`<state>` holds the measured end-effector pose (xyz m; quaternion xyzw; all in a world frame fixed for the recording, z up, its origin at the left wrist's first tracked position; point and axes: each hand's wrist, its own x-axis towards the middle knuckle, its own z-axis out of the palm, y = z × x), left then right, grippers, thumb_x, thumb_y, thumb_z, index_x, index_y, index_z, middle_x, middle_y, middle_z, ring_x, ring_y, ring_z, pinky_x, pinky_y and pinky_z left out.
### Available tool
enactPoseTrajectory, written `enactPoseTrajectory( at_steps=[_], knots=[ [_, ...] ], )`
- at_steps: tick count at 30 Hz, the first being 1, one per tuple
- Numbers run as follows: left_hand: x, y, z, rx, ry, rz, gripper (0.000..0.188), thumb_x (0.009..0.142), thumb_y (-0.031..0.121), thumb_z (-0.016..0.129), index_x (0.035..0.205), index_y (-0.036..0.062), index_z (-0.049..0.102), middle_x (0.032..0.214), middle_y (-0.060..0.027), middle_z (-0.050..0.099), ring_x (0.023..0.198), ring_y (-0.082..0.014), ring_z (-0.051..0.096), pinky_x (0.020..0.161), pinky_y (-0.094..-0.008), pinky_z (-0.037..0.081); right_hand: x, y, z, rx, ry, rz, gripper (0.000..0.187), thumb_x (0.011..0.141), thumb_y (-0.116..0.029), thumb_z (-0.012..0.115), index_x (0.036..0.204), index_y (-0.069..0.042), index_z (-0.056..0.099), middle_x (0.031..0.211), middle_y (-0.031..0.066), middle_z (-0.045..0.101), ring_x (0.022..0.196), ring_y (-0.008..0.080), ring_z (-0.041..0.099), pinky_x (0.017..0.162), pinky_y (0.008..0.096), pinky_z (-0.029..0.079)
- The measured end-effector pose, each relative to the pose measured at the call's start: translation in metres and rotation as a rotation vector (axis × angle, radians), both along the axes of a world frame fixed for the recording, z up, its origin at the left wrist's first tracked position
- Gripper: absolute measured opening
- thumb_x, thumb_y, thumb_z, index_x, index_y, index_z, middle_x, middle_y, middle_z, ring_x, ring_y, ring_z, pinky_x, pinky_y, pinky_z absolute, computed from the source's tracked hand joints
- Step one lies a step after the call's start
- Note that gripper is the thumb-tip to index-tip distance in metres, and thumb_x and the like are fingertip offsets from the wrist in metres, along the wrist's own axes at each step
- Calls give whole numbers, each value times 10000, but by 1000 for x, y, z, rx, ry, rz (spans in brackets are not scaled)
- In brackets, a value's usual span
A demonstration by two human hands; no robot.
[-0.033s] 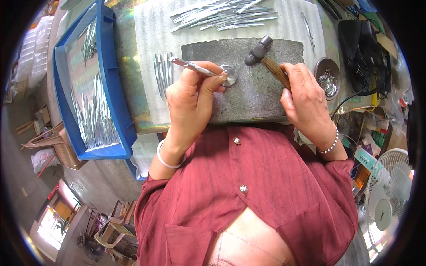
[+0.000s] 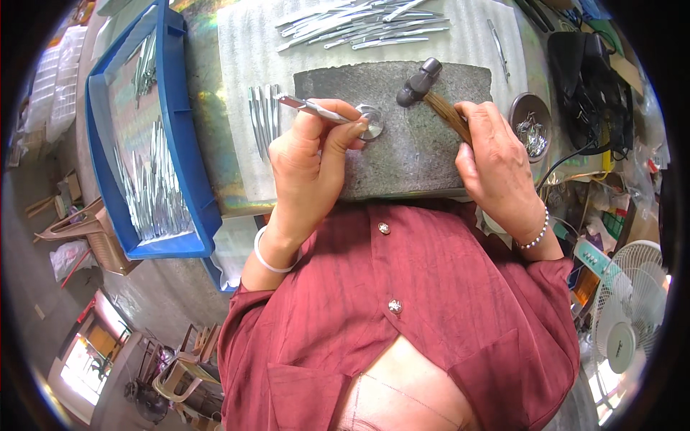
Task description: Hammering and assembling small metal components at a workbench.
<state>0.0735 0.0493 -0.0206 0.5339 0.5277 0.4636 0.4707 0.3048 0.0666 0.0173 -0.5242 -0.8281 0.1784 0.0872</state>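
Note:
My left hand (image 2: 309,161) pinches a slim silver metal strip (image 2: 325,112) between thumb and fingers. One end of the strip points up and left; the other reaches a small round metal block (image 2: 372,123) on the dark grey mat (image 2: 424,165). Fingertips hide exactly how strip and block meet. In my right hand (image 2: 496,161) is the wooden handle of a hammer (image 2: 447,115). Its dark head rests on or just above the mat, right of the block; which one, I cannot tell. Several similar strips (image 2: 264,118) lie side by side just left of my left hand.
A loose pile of metal strips (image 2: 359,25) lies at the far side on white foam sheet (image 2: 237,65). To the left stands a blue tray (image 2: 172,122) holding many more. At right are a round bowl of small metal pieces (image 2: 532,136), a black bag-like object (image 2: 578,86) and a fan (image 2: 625,316).

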Motion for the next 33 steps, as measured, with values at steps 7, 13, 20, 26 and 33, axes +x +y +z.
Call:
enactPoseTrajectory(
  at_steps=[7, 13, 20, 26, 33],
  knots=[
    [3, 2, -4, 113, 3, 79, 112, 845, -57, 592, 937, 3, 572, 726, -57, 625, 622, -99, 625, 555, -215, 484, -1, -2, -5, -77, 145, -78, 388, 765, 15, 522, 1143, -5, 441, 1016, 187, 500, 831, 386, 575, 719, 430, 468],
    [5, 3, -3, 54, -112, 114, 105, 849, -52, 591, 940, -2, 574, 730, -47, 625, 633, -86, 618, 556, -208, 482, 0, 0, 0, -150, 323, -105, 355, 778, 23, 503, 1132, 7, 471, 1023, 193, 542, 875, 366, 578, 764, 385, 466],
    [5, 1, -5, 61, -92, 89, 100, 850, -48, 592, 938, -2, 576, 733, -48, 625, 630, -82, 606, 569, -209, 483, -1, -4, -4, -205, 414, -71, 385, 777, 55, 488, 1159, 9, 486, 983, 114, 571, 803, 148, 572, 724, 259, 458],
    [7, 0, -5, 165, 71, 77, 119, 838, -71, 584, 931, 2, 574, 772, -81, 634, 637, -130, 628, 562, -237, 495, -10, -3, 8, -310, 571, -162, 337, 782, 36, 529, 1115, -7, 500, 816, 102, 576, 653, 157, 556, 612, 275, 449],
    [11, -1, -4, 561, 595, 24, 275, 703, -45, 560, 961, 46, 589, 868, -126, 617, 646, -279, 626, 538, -330, 506, -34, 7, 13, -244, 857, 34, 275, 799, -18, 649, 1060, -8, 564, 725, 33, 553, 609, 66, 490, 554, 226, 412]
  ],
)
